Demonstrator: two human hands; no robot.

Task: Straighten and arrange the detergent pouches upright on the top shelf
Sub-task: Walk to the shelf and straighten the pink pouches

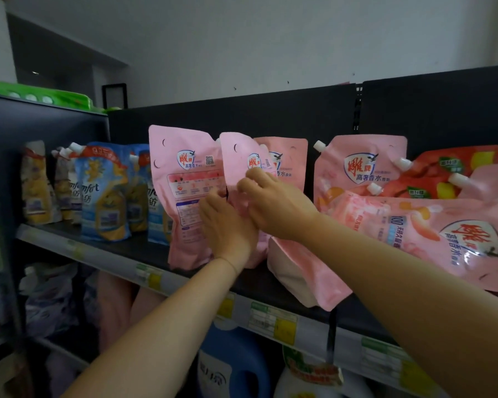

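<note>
On the top shelf [112, 258], both my hands hold one pink pouch [237, 155] upright.

My left hand [227, 225] curls round its left edge and my right hand [273, 202] pinches its face. It stands mid-shelf, touching the standing pouch [184, 173] on its left, with another just behind. I judge its soft base may fold once I let go, tipping it rightward. My right forearm also passes just above the slumped pouch [302, 280] at the shelf's front lip, and a nudge could send that one over. The back panel [242, 116] stands behind, lying pouches [443, 234] fill the right, and only a bare strip shows in front.
</note>
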